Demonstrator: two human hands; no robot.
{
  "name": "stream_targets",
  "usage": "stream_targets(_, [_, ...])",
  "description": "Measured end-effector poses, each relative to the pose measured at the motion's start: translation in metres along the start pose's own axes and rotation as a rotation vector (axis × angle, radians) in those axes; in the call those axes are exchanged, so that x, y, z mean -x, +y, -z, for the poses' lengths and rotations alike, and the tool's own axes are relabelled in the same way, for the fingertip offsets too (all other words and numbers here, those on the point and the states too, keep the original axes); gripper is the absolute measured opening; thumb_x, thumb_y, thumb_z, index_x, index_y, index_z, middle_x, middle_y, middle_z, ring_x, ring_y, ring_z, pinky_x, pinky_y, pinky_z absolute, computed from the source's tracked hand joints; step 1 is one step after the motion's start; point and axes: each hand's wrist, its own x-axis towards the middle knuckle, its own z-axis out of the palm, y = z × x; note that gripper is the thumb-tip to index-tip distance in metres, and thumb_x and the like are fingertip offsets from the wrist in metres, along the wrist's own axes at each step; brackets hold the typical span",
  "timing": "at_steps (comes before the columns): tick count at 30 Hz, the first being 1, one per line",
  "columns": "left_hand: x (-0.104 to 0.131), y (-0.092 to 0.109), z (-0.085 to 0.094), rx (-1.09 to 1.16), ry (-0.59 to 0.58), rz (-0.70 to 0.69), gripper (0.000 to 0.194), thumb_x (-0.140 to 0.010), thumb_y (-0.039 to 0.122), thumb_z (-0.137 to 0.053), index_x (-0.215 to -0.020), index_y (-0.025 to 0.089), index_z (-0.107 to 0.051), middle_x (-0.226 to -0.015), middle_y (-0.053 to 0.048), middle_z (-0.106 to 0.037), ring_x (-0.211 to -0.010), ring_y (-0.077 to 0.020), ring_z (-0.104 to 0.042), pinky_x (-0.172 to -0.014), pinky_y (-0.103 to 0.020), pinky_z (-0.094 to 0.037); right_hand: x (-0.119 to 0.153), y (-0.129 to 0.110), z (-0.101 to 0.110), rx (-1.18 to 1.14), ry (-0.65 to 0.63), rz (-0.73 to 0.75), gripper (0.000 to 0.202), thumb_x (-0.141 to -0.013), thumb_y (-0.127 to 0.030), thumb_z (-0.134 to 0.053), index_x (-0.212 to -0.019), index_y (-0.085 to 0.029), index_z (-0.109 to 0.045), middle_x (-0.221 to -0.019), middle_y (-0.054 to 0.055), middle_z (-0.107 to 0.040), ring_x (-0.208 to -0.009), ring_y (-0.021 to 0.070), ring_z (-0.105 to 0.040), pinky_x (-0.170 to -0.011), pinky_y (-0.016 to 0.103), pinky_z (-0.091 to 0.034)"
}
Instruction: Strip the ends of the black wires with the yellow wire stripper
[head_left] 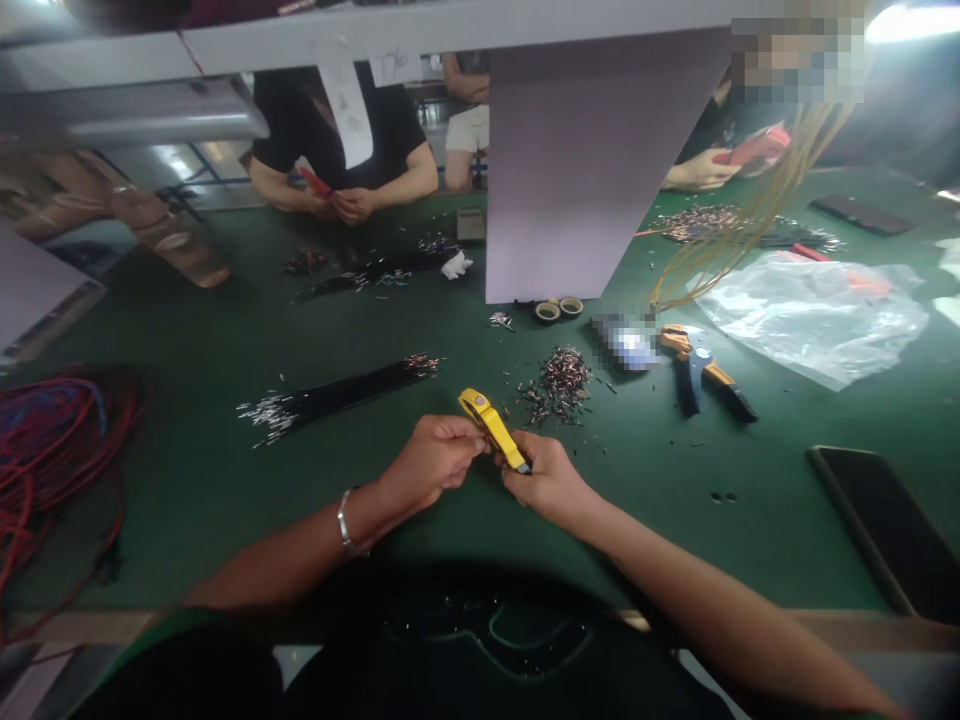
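Note:
My right hand (551, 482) is wrapped round the handle of a yellow hand tool (498, 432), whose head points up and to the left. Close beside the tool, my left hand (439, 458) is closed, its fingertips pinched near the tool's side; what they hold is too small to make out. A bundle of black wires (349, 392) with silver and copper-coloured ends lies beyond my left hand. Just past the tool is a heap of small metal pieces (564, 380).
Orange-and-black pliers (703, 368), a clear plastic bag (821, 305) and a phone (885, 525) lie to the right. Red cables (56, 460) are coiled at the left. A white panel (577, 170) stands ahead, with other people across the green table (247, 520).

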Motion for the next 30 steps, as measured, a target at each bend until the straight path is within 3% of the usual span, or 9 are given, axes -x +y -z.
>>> stream_targets(7, [0.0, -0.003, 0.002, 0.002, 0.039, -0.078, 0.027, -0.055, 0.015, -0.063, -0.044, 0.017, -0.039, -0.037, 0.01, -0.028, -0.033, -0.0001, -0.021, -0.035, -0.018, -0.013, 0.0, 0.012, 0.001, 0.702, 0.211, 0.31, 0.008, -0.066, -0.019, -0.05, -0.074, -0.019, -0.048, -0.066, 0.004, -0.059, -0.056, 0.0157, -0.05, -0.053, 0.026, -0.031])
stream_targets(11, [0.002, -0.005, 0.003, -0.013, 0.045, -0.1, 0.015, -0.051, 0.012, -0.058, -0.046, 0.016, -0.045, -0.037, 0.011, -0.027, -0.035, 0.0001, -0.019, -0.036, -0.018, -0.012, 0.0, 0.011, 0.003, 0.867, 0.227, 0.386, 0.009, -0.069, -0.019, -0.05, -0.077, -0.018, -0.051, -0.071, 0.007, -0.062, -0.061, 0.0179, -0.054, -0.054, 0.027, -0.031])
stream_targets(17, [0.001, -0.007, 0.006, -0.058, 0.057, -0.124, 0.018, -0.053, 0.017, -0.06, -0.046, 0.017, -0.044, -0.039, 0.009, -0.029, -0.036, -0.0018, -0.022, -0.037, -0.019, -0.014, 0.001, 0.006, 0.004, 0.733, 0.184, 0.359, 0.008, -0.066, -0.02, -0.049, -0.074, -0.019, -0.047, -0.067, 0.004, -0.058, -0.055, 0.0153, -0.048, -0.053, 0.026, -0.029])
stream_targets(20, [0.001, -0.009, 0.009, -0.153, 0.035, -0.142, 0.026, -0.06, 0.021, -0.061, -0.045, 0.017, -0.04, -0.039, 0.009, -0.029, -0.037, -0.0029, -0.023, -0.038, -0.02, -0.017, 0.001, 0.002, 0.004, 0.515, 0.133, 0.235, 0.009, -0.062, -0.019, -0.049, -0.067, -0.021, -0.042, -0.059, -0.001, -0.05, -0.05, 0.0122, -0.041, -0.05, 0.024, -0.028])
stream_targets(24, [-0.001, -0.011, 0.013, -0.295, 0.009, -0.167, 0.021, -0.068, 0.024, -0.06, -0.051, 0.016, -0.05, -0.042, 0.007, -0.033, -0.039, -0.004, -0.027, -0.039, -0.02, -0.021, 0.0, -0.002, 0.006, 0.223, 0.025, 0.065, 0.007, -0.06, -0.017, -0.047, -0.064, -0.02, -0.043, -0.056, -0.004, -0.045, -0.051, 0.0109, -0.041, -0.049, 0.022, -0.028])
stream_targets(26, [-0.003, -0.014, 0.015, -0.316, 0.016, -0.16, 0.019, -0.07, 0.024, -0.058, -0.054, 0.016, -0.051, -0.043, 0.008, -0.033, -0.039, -0.0042, -0.027, -0.039, -0.02, -0.021, -0.001, -0.001, 0.006, 0.224, 0.013, 0.049, 0.007, -0.059, -0.017, -0.047, -0.064, -0.02, -0.044, -0.056, -0.004, -0.044, -0.052, 0.0109, -0.041, -0.049, 0.022, -0.029])
stream_targets(30, [-0.007, -0.021, 0.018, -0.339, 0.02, -0.145, 0.023, -0.069, 0.02, -0.055, -0.05, 0.017, -0.042, -0.042, 0.008, -0.03, -0.039, -0.0037, -0.025, -0.038, -0.019, -0.02, -0.002, 0.002, 0.005, 0.434, 0.089, 0.092, 0.014, -0.06, -0.019, -0.05, -0.064, -0.022, -0.037, -0.055, -0.004, -0.041, -0.05, 0.0107, -0.036, -0.05, 0.023, -0.028])
